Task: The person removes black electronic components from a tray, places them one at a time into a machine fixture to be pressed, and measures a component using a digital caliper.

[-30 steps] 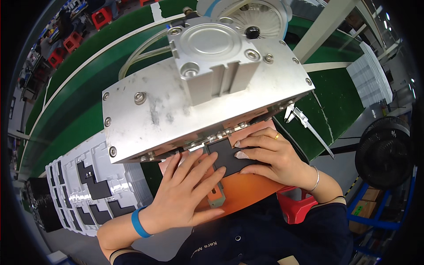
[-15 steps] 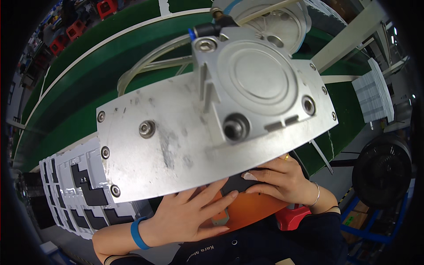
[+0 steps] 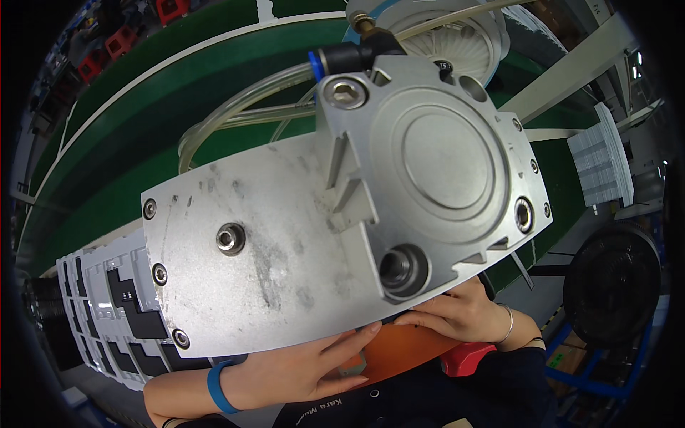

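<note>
A big metal press point(image 3: 285, 250), a grey plate with a round air cylinder on top, fills the middle and hides most of what lies below it. My left hand point(image 3: 300, 367), with a blue wristband, lies flat with fingers spread on an orange fixture point(image 3: 399, 353) under the plate's near edge. My right hand point(image 3: 464, 314), with a thin bracelet, rests on the same fixture further right, its fingertips tucked under the plate. The dark part seen before is hidden by the plate.
A stack of white trays with dark parts point(image 3: 107, 307) stands at my left. A green conveyor belt point(image 3: 143, 114) runs behind the press. Clear hoses point(image 3: 235, 114) loop over it. A red block point(image 3: 467, 357) sits below my right wrist. A black round machine point(image 3: 614, 285) is at the right.
The view has swung closer over the press, so the plate now covers the dark part and most of both hands. The hands stay on the orange fixture.
</note>
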